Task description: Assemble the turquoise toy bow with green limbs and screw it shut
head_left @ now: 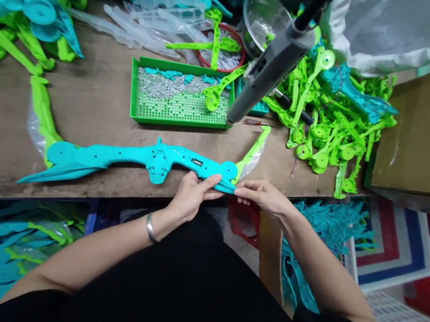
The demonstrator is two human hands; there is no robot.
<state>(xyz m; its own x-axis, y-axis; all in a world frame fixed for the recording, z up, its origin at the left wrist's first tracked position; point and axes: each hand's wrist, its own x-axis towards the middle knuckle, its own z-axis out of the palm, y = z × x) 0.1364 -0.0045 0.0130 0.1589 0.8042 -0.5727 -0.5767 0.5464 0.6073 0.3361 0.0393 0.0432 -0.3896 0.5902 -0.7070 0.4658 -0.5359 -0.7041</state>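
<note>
A turquoise plastic toy bow (126, 155) lies across the front of the bench, with a lime green limb (45, 112) at its left end and another lime green limb (255, 151) at its right end. Clear plastic pieces show beside both limbs. My left hand (193, 193), a metal bangle on its wrist, is closed on the bow's right arm with the thumb on top. Pinched between the fingers of my right hand (260, 195) is the bow's pointed right tip. A small dark slot shows in the bow's body left of the round joint.
A green tray (176, 122) of screws and small turquoise parts sits behind the bow. A grey electric screwdriver (270, 72) hangs above its right end. Lime green parts (319, 145) are heaped at right beside a cardboard box (428, 129). A metal bowl (262, 19) stands behind.
</note>
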